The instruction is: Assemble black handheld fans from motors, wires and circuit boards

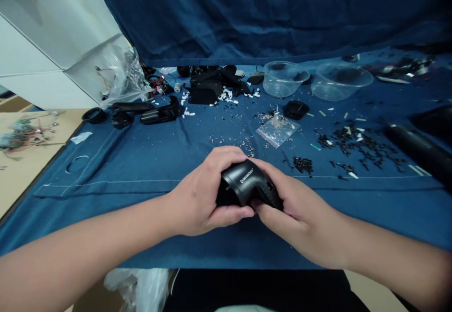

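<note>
A small black plastic housing point(243, 180) with white lettering sits between both hands, just above the blue cloth point(141, 161). My left hand point(201, 194) wraps round its left side, fingers over the top and thumb underneath. My right hand point(293, 203) grips its right end, fingers curled round it. Part of the housing is hidden by the fingers.
Black screws point(353, 144) and small metal parts lie scattered at right and centre, beside a clear bag of parts point(278, 130). Two clear plastic bowls point(285, 78) stand at the back. Black casing pieces point(158, 111) lie back left, a black cylinder point(416, 149) at right.
</note>
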`<move>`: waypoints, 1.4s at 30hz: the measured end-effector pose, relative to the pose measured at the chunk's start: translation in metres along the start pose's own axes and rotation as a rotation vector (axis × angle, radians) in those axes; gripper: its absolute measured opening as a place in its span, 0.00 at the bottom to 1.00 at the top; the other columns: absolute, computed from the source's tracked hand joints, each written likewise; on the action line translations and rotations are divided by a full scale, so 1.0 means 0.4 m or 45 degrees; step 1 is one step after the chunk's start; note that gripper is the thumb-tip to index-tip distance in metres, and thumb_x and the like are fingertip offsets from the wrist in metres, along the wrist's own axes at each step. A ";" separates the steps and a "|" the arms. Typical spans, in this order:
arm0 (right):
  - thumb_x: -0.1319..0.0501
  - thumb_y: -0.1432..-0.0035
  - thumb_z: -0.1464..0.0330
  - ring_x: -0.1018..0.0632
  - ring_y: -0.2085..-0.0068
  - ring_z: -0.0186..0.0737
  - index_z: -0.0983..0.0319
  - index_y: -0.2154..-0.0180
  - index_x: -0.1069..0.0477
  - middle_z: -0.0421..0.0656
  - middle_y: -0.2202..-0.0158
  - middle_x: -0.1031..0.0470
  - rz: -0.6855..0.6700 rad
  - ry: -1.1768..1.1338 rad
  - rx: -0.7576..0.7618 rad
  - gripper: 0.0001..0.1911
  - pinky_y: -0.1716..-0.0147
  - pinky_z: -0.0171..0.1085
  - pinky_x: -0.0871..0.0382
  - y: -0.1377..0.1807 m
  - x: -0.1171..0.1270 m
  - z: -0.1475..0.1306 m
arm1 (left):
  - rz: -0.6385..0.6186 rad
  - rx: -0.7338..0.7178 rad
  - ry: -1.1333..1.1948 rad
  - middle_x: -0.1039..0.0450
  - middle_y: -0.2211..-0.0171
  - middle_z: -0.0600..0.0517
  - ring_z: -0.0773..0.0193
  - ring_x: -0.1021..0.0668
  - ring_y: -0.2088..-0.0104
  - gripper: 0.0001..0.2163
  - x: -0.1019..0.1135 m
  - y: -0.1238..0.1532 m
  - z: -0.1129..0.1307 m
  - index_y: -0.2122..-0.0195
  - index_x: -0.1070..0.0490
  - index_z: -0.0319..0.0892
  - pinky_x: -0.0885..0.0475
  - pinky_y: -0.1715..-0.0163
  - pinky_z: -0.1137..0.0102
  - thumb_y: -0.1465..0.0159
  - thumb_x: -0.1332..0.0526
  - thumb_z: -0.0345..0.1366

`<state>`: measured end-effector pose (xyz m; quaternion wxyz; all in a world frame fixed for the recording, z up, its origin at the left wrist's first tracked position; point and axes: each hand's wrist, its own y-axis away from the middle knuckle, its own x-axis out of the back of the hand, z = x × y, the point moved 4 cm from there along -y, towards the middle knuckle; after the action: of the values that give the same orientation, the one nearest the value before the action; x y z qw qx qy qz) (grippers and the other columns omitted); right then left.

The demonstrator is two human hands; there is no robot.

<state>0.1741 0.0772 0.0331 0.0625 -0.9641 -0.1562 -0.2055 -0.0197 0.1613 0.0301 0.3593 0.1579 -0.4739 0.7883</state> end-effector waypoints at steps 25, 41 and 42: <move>0.32 0.21 0.52 0.12 0.61 0.33 0.62 0.38 0.30 0.49 0.55 0.14 -0.271 -1.029 -0.413 0.24 0.57 0.30 0.17 -0.007 -0.029 0.029 | 0.147 -0.024 0.131 0.23 0.34 0.37 0.51 0.19 0.35 0.43 0.011 0.005 -0.007 0.20 0.43 0.47 0.20 0.33 0.56 0.30 0.21 0.42; 0.33 0.21 0.52 0.13 0.69 0.36 0.61 0.39 0.36 0.51 0.60 0.13 -0.322 -1.145 -0.509 0.25 0.65 0.31 0.19 0.003 -0.020 0.028 | 0.031 -0.103 0.113 0.31 0.27 0.32 0.48 0.28 0.24 0.39 0.018 0.000 -0.006 0.19 0.44 0.41 0.27 0.23 0.50 0.27 0.29 0.33; 0.33 0.21 0.52 0.13 0.69 0.36 0.61 0.38 0.36 0.51 0.61 0.13 -0.321 -1.142 -0.509 0.25 0.65 0.31 0.19 0.004 -0.019 0.028 | 0.021 -0.116 0.116 0.31 0.27 0.32 0.46 0.28 0.24 0.41 0.019 0.000 -0.005 0.18 0.45 0.41 0.27 0.24 0.48 0.29 0.29 0.32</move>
<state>0.1722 0.0759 0.0196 -0.2218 -0.9242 -0.2405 0.1970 -0.0249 0.1661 0.0335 0.3808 0.1015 -0.4937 0.7752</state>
